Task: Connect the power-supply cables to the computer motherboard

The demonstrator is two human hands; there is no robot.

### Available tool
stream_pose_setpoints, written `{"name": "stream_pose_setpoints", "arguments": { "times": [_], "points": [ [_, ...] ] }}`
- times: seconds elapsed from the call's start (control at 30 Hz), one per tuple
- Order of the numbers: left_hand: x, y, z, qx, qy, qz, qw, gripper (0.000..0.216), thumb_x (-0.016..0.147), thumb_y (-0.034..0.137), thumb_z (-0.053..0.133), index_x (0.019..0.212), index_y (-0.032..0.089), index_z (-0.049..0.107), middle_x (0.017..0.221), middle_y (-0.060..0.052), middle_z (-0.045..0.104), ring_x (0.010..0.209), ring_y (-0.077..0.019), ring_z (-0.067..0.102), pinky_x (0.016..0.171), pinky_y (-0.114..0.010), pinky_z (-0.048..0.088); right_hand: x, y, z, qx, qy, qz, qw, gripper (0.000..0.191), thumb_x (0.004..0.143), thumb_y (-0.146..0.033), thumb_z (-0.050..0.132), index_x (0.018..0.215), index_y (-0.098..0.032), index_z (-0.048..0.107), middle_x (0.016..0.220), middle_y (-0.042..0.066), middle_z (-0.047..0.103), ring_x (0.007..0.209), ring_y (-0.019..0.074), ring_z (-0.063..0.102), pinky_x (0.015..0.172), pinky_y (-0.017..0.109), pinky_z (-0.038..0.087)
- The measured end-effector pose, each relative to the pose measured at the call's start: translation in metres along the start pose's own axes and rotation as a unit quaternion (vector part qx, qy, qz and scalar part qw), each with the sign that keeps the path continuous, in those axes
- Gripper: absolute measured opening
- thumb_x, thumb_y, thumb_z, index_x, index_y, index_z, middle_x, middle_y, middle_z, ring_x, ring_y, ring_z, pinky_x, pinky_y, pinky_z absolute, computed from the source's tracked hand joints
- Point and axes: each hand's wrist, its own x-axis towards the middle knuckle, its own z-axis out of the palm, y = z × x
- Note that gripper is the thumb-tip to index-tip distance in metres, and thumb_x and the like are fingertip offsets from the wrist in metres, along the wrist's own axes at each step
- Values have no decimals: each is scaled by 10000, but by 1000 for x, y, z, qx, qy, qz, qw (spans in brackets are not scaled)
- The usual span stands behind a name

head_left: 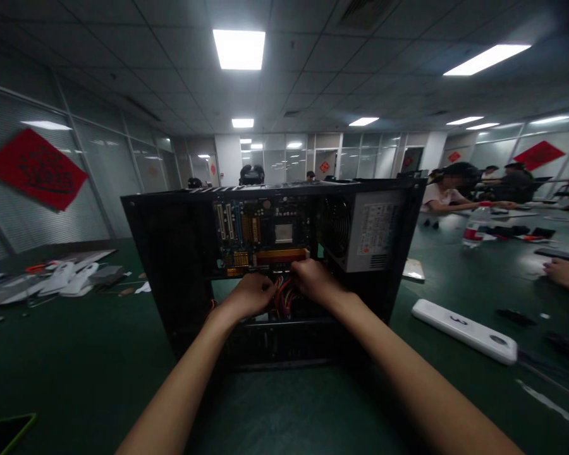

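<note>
An open black computer case (pixel 164 253) stands on the green table in front of me. Inside it sits a motherboard (pixel 264 218) with a silver square chip, and a power supply (pixel 377 230) with a fan fills the upper right. Both my hands reach into the case below the board. My left hand (pixel 253 294) has its fingers closed together at the left of a bundle of coloured power cables (pixel 284 297). My right hand (pixel 315 278) pinches at the top of that bundle, by the board's lower edge. The exact spot between the fingertips is hidden on both sides.
To the right lie a white power strip (pixel 464 330), a bottle (pixel 475 226) and dark small parts. White and grey pieces (pixel 76 277) are piled at the left, and a green-edged phone (pixel 9 435) is at the near left corner. Another person's hand (pixel 566 273) rests at the right edge.
</note>
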Motion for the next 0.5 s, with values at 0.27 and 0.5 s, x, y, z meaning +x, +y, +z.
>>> {"name": "stream_pose_setpoints", "arguments": {
  "times": [0.27,0.5],
  "points": [
    [10,-5,-1,29,91,-10,995,286,920,259,504,1066,181,737,1059,-80,755,1010,-235,680,863,-294,455,0,5,-1,36,10,12,999,275,881,-74,484,954,-152,738,981,127,744,942,217,699,728,252,452],
    [10,-4,2,44,95,-13,994,310,921,235,515,1125,202,746,1145,-74,742,1116,-238,664,980,-310,466,1,8,-1,30,7,7,1000,263,900,-130,497,947,-148,755,971,126,751,920,218,703,735,258,460]
  ]
}}
